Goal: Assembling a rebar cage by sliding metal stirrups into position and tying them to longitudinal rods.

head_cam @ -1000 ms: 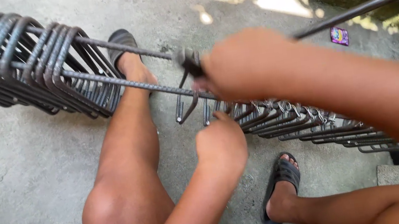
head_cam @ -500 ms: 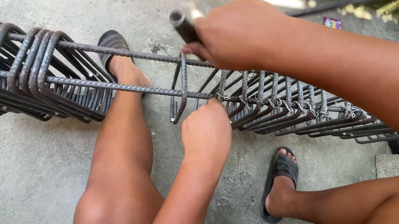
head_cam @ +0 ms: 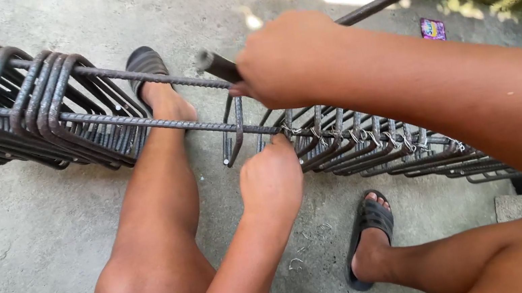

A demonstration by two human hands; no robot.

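Stirrup stack: we see a bunch of loose bent steel stirrups (head_cam: 18,112) well left of our fingers.
Left hand (head_cam: 271,180): our fingers pinch at the tie wire (head_cam: 287,129) on the long bar (head_cam: 155,122).
Right hand (head_cam: 286,58): fingers clamped on one tool handle (head_cam: 217,66).
Packet: one small purple square wrapper (head_cam: 433,28) lies on the concrete floor (head_cam: 7,230), far right of our fingers.

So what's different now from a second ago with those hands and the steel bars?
The right hand has swung its dark tool handle from pointing down at the joint to pointing up and left. The left hand has crept up to the tied crossing on the long ribbed bar. Unchanged: the right hand's grip on the tool, the bunched steel loops at left, the tied loops at right, both sandalled feet.
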